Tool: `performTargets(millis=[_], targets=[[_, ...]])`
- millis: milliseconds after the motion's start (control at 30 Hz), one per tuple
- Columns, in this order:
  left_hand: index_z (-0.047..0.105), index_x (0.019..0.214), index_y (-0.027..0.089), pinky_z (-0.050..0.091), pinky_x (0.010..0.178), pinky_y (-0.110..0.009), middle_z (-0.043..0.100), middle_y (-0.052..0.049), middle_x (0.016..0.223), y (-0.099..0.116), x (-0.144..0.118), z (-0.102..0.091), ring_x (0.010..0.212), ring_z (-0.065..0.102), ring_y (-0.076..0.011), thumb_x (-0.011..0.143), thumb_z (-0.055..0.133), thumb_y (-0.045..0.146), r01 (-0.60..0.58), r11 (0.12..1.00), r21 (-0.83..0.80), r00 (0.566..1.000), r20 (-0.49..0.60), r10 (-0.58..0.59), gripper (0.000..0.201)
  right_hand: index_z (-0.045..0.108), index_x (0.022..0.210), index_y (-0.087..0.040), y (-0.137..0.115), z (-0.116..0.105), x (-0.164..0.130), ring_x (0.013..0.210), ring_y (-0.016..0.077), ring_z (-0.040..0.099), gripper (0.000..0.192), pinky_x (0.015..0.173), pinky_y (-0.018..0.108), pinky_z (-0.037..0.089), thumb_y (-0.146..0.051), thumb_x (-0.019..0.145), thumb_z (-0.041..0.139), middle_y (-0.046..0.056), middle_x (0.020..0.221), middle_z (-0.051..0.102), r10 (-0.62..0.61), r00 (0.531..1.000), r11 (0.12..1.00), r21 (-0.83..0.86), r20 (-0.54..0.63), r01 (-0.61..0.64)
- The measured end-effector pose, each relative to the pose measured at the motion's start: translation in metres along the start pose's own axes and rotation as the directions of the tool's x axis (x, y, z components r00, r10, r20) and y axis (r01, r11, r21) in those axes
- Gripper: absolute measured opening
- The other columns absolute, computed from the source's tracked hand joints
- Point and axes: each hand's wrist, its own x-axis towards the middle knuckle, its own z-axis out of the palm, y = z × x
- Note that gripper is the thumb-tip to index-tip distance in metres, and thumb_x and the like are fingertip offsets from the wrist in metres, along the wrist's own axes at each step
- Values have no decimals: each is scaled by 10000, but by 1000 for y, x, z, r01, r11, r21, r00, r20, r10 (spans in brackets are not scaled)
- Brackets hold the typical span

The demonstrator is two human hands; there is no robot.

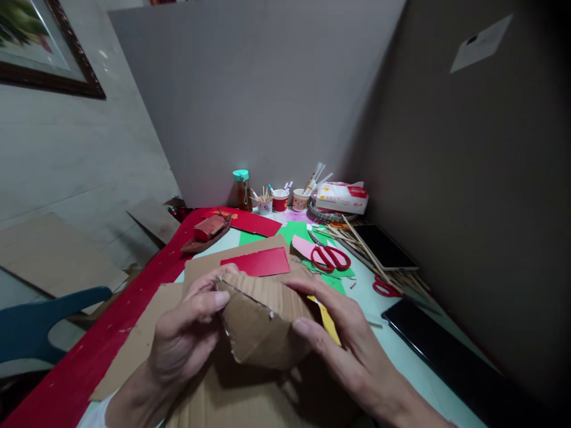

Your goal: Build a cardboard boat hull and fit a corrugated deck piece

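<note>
Both hands grip a curved cardboard piece just above the counter: the left hand pinches its left edge, the right hand clasps its right side (corrugated edge uppermost). Red scissors lie beyond, near a red card.

Home craft corner: table boxed in by grey partition boards; scissors, coloured paper, cups of sticks massed far side; framed picture hung left.
</note>
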Motion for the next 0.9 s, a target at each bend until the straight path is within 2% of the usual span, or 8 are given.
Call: performTargets(millis=[100, 200, 333, 433, 567, 700, 800, 900], targets=[[747, 910, 170, 553, 625, -223, 686, -14, 698, -2, 3, 2, 606, 647, -133, 733, 740, 225, 45, 998, -45, 989, 143, -39, 185, 636, 1125, -298, 1, 2, -5, 885, 169, 645, 236, 723, 244, 517, -401, 914, 665, -13, 1012, 695, 236, 965, 946, 200, 117, -256], [711, 1095, 217, 570, 818, -309, 746, -40, 901, -3, 2, 6, 850, 718, -208, 773, 740, 231, 13, 1000, 14, 979, 201, -16, 323, 626, 1079, -266, 4, 5, -8, 867, 182, 631, 272, 701, 252, 515, -434, 880, 705, 7, 986, 676, 370, 906, 822, 382, 207, -423], [645, 1232, 234, 554, 922, -390, 756, -77, 1076, -6, -6, 15, 1072, 692, -317, 647, 834, 228, -29, 995, 99, 983, 184, 10, 614, 601, 1070, -277, 3, 5, -4, 928, 171, 603, 298, 773, 251, 499, -450, 865, 731, -8, 1018, 673, 359, 882, 630, 618, 305, -470], [621, 1277, 203, 567, 917, -415, 754, -111, 1113, -7, -10, 20, 1115, 675, -367, 618, 846, 248, -6, 994, 105, 983, 181, -13, 697, 615, 1101, -293, -1, 5, -1, 946, 154, 603, 296, 778, 231, 492, -439, 871, 730, -14, 1047, 677, 344, 882, 584, 662, 322, -469], [615, 1286, 223, 603, 873, -396, 764, -95, 1106, -4, -7, 14, 1061, 708, -336, 672, 823, 211, -42, 994, 98, 991, 129, 30, 648, 661, 1007, -287, 0, 0, 5, 1062, 139, 614, 198, 890, 209, 490, -324, 842, 764, -21, 1106, 679, 337, 941, 729, 623, 35, -284], [645, 1246, 292, 623, 868, -358, 772, -28, 1114, 8, 4, 1, 1045, 718, -287, 701, 806, 178, -132, 988, 85, 991, -1, 133, 579, 675, 808, -256, 11, -19, 15, 950, 95, 661, 113, 881, 165, 512, -217, 826, 780, -45, 921, 712, 330, 870, 816, 574, -367, -67], [669, 1226, 309, 638, 856, -350, 776, -14, 1122, 18, 12, -6, 1078, 701, -297, 727, 791, 222, -158, 982, 105, 980, -103, 169, 521, 735, 794, -256, 19, -35, 20, 800, 89, 690, 84, 786, 163, 552, -215, 807, 807, -47, 806, 735, 322, 822, 847, 531, -470, -28], [673, 1237, 293, 643, 846, -337, 782, -14, 1104, 26, 18, -11, 1086, 696, -297, 759, 773, 235, -146, 983, 110, 972, -170, 163, 492, 761, 787, -242, 23, -41, 22, 742, 121, 721, 55, 713, 196, 578, -230, 795, 814, -24, 775, 768, 326, 800, 911, 394, -504, -122]])
